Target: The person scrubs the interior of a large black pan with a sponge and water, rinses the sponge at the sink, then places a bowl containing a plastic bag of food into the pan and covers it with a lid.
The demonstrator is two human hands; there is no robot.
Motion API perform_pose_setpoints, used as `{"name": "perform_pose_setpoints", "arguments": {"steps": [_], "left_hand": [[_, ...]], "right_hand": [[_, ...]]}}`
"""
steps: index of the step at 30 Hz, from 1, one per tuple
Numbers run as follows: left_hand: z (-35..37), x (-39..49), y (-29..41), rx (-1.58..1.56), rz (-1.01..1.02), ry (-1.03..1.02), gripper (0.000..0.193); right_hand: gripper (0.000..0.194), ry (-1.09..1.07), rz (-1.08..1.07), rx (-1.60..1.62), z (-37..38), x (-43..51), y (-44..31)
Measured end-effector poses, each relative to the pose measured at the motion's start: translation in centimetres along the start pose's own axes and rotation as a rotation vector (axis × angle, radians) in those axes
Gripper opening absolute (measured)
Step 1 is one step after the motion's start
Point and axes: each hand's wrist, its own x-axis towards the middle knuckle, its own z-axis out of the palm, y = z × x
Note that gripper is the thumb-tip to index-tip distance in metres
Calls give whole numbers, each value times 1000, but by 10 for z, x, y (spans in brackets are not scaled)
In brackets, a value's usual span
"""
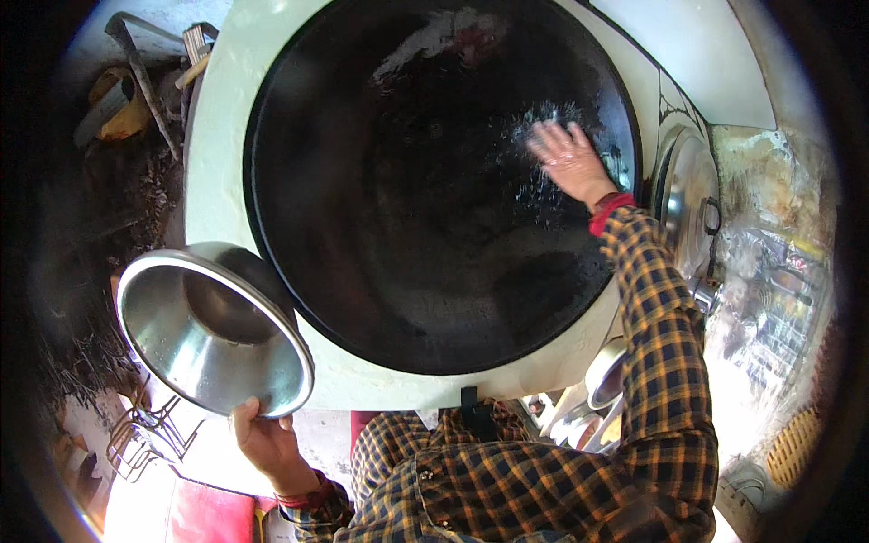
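A large black wok (434, 271) is set into a pale stove top (217, 170). My right hand (570, 159) is over the wok's right side, palm down with fingers spread, a little blurred and wet-looking; bright splashes or wet glints show around it. Whether it touches the wok's surface I cannot tell. At the lower left, my left hand (266, 444) grips the rim of a steel basin (224, 339), thumb at the rim. The basin is tilted, its shiny inside showing, beside the wok's lower left edge.
A round metal lid (689, 197) with a handle stands right of the wok. Below it is a metal bowl (606, 373) near my right sleeve. A wire rack (146, 434) and a red surface (210, 512) lie at lower left, a woven basket (794, 448) at lower right.
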Motion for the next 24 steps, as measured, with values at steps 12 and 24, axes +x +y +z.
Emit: {"name": "perform_pose_setpoints", "arguments": {"steps": [12, 24], "left_hand": [[-7, -18, 7, 22, -17, -108, 6], [-13, -24, 2, 48, -8, -98, 8]], "right_hand": [[59, 225, 151, 1201, -149, -8, -326], [55, 130, 239, 361, 29, -22, -103]]}}
